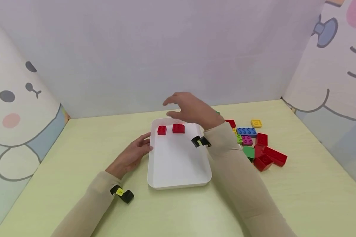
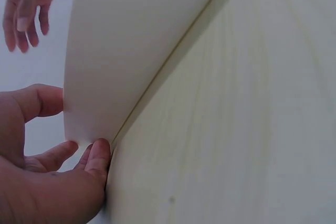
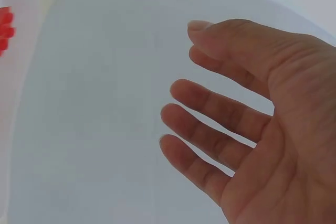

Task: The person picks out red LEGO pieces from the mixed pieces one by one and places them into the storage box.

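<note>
A white tray (image 1: 178, 164) lies on the table with two red toy bricks, a left one (image 1: 162, 130) and a right one (image 1: 178, 128), near its far end. My left hand (image 1: 133, 153) holds the tray's left wall; in the left wrist view the thumb tip passes behind the rim and other fingertips (image 2: 100, 156) are at the outer side. Raised over the tray's far right part, my right hand (image 1: 192, 108) has spread, gently bent fingers with nothing between them. The right wrist view shows this bare palm and fingers (image 3: 220, 108).
Right of the tray is a loose pile of bricks, partly behind the right forearm: a blue brick (image 1: 246, 132), a magenta brick (image 1: 247, 140), a green brick (image 1: 249, 153) and several red ones. A yellow brick (image 1: 256, 123) lies farther back. A pale wall (image 1: 136, 65) rises behind the table.
</note>
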`<state>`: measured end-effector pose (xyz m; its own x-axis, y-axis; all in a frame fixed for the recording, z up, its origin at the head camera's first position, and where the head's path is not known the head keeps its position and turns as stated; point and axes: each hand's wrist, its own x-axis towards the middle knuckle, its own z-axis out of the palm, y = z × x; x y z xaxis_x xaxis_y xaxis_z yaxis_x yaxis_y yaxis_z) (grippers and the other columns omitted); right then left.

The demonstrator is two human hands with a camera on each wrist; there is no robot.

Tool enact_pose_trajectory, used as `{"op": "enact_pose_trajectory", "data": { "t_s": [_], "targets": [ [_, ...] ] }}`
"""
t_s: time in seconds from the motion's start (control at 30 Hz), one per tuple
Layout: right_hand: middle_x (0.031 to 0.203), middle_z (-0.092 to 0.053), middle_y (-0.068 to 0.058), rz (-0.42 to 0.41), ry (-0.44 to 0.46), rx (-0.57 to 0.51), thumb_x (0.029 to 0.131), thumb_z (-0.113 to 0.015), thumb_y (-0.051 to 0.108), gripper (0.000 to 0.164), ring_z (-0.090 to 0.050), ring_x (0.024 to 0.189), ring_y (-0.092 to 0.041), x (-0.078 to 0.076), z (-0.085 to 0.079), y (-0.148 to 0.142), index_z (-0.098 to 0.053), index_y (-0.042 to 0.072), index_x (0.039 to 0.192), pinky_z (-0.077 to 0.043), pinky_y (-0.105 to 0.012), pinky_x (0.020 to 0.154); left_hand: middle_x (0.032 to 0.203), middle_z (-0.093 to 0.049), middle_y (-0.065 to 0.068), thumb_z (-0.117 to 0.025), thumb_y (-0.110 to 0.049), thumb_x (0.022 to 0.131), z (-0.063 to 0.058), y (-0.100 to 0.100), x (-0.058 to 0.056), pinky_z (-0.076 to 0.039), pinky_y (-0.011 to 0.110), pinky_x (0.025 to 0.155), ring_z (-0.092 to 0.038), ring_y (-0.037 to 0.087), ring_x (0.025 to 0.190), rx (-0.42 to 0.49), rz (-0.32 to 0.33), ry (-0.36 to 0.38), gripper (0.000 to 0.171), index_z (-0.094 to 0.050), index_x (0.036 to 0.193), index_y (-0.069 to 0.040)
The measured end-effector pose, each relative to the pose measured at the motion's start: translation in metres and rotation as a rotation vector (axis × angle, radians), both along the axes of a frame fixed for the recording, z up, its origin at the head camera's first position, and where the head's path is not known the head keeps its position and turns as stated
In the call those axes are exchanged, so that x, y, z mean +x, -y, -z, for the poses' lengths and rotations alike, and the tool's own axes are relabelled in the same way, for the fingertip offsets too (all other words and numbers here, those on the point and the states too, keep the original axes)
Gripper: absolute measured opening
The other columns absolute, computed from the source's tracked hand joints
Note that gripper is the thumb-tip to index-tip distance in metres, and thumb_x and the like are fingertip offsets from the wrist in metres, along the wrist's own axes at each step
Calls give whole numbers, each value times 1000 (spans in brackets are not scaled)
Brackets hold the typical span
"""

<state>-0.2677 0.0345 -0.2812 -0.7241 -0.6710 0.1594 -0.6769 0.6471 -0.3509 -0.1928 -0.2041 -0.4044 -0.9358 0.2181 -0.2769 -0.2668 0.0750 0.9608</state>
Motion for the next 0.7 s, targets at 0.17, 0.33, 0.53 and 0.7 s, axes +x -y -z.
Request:
{"op": "enact_pose_trajectory", "data": {
  "t_s": [0.17,0.33,0.53,0.7],
  "targets": [
    [123,-54,2,-64,-142,-70,89,-61,30,35,-44,116,-16,28,-26,-12,-59,20,122,-41,-32,94,143,-31,10,-57,-5,89,1,-2,-1,-34,33,102,-36,26,125,1,-7,3,66,-27,146,-20],
    [120,-55,1,-110,-192,-102,88,-62,28,34,-45,114,-16,37,-31,-10,-60,19,120,-41,-29,93,144,-30,10,-58,-6,89,6,4,-1,-34,33,102,-36,26,126,-11,-21,18,67,-27,146,-21],
    [122,-55,2,-103,-207,-99,88,-62,30,34,-44,115,-16,39,-32,-15,-60,19,121,-42,-29,93,144,-29,9,-57,-7,90,8,7,3,-33,33,102,-35,25,127,-11,-12,14,66,-26,146,-22],
    [123,-54,4,-27,-230,-108,88,-62,33,36,-44,116,-15,35,-35,-37,-59,22,121,-43,-31,92,142,-32,7,-58,-8,89,7,5,2,-35,31,101,-36,24,126,-7,-9,1,64,-29,145,-23]
  ]
}}
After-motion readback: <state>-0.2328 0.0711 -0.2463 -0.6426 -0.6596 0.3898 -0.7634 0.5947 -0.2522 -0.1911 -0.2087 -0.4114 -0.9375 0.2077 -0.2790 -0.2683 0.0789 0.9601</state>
